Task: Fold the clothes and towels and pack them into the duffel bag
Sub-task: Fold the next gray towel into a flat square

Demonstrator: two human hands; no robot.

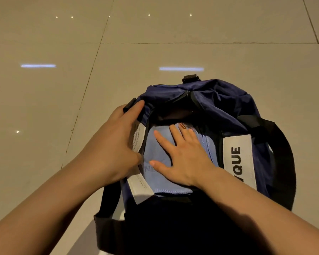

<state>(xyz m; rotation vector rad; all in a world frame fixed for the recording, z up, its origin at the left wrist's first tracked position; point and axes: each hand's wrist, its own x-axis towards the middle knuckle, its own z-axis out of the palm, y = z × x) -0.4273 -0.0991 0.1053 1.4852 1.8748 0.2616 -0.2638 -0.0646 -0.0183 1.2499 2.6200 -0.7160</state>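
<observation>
right hand (pixel 182 155) presses, seemingly flat, blue garment (pixel 155 150) inside duffel bag (pixel 219 100).

A navy duffel bag (pixel 225 100) with black straps sits on a glossy beige tiled floor (pixel 155 30), where dark grout lines cross and ceiling lights reflect.

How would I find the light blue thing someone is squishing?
Find the big navy fabric duffel bag on the tiled floor. Inside its open top lies a folded light blue cloth under the flat right hand. It is paler than everything around.
</observation>
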